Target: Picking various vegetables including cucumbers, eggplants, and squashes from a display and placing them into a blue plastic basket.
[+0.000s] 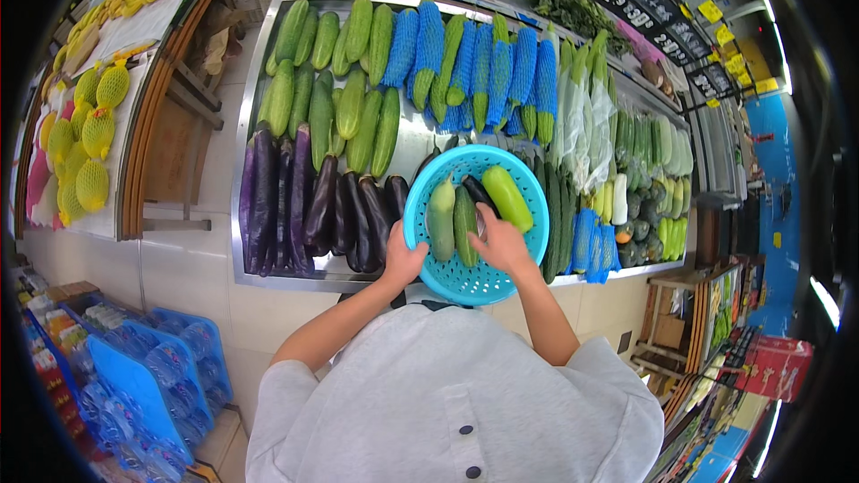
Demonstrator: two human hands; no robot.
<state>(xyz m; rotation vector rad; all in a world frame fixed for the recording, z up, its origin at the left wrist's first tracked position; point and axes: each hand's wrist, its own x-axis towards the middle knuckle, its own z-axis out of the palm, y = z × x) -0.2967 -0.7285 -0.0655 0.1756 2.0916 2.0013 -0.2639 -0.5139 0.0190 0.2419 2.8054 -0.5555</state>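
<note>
A round turquoise plastic basket (463, 292) with a perforated wall is at the front edge of the vegetable stand. My left hand (404, 256) grips its rim on the left side. Inside lie a pale-ended green gourd (441, 221), a dark green cucumber (465, 225), a slim dark eggplant (478, 193) and a smooth light green gourd (507, 198). My right hand (502, 245) reaches into the basket, thumb by the cucumber and a finger at the eggplant's lower end. Whether it grasps either one is unclear.
Purple eggplants (298, 198), large cucumbers (352, 107) and blue-netted gourds (483, 74) fill the metal stand (236, 215). Bagged greens (584, 114) stand further right. Netted yellow fruit (92, 186) lies on a left table. Blue racks of bottles (178, 365) stand behind left.
</note>
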